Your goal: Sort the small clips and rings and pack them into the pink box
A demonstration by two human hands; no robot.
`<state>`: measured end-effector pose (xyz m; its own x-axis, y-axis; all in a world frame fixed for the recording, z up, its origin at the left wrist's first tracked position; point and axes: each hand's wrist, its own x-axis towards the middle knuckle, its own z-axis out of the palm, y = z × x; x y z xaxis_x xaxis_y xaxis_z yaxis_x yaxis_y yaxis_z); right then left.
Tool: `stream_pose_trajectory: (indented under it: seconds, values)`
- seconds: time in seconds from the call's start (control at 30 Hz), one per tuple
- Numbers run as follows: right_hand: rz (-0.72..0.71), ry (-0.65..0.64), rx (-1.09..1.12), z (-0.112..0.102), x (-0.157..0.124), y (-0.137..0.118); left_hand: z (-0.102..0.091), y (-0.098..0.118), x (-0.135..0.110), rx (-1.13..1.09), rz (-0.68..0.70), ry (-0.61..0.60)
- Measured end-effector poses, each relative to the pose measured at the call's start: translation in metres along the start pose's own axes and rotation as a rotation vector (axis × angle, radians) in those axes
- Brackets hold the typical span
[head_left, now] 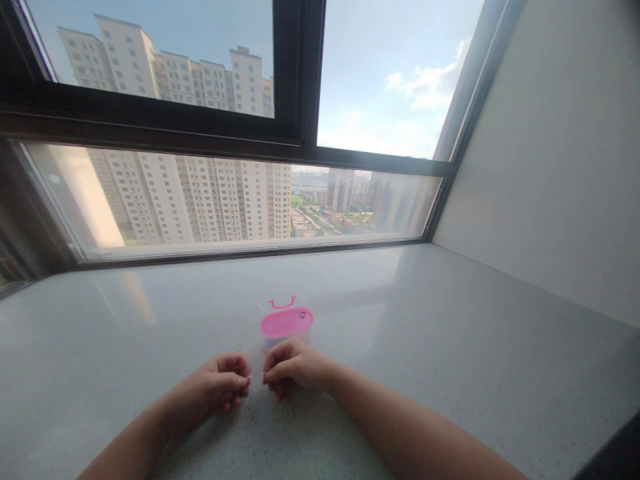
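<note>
Beyond both hands a wide window (200, 200) with a dark frame closes the far side, and a plain wall (550, 167) stands to the right of the right hand. The hands rest on a pale speckled ledge (450, 347). The left hand (220, 387) and the right hand (295, 370) lie close together, each with the fingers curled and the thumb pressed to the forefinger; whether they pinch anything is too small to tell. Just behind the right hand stands a small box (287, 325) with a pink oval lid. Its long axis runs left to right, its pink handle (281, 304) is on the far side, and the knuckles cover its near edge.
</note>
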<state>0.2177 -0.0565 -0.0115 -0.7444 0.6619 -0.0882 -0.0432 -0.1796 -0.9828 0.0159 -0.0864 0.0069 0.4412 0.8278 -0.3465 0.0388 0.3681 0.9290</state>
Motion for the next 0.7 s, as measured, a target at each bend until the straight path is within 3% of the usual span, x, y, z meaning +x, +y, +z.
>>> stream_pose_trajectory:
  seconds: [0.7]
  values:
    - [-0.011, -0.011, 0.004, 0.0025, -0.0047, -0.0021, -0.0014, -0.0032, 0.0005, 0.007, 0.028, -0.014]
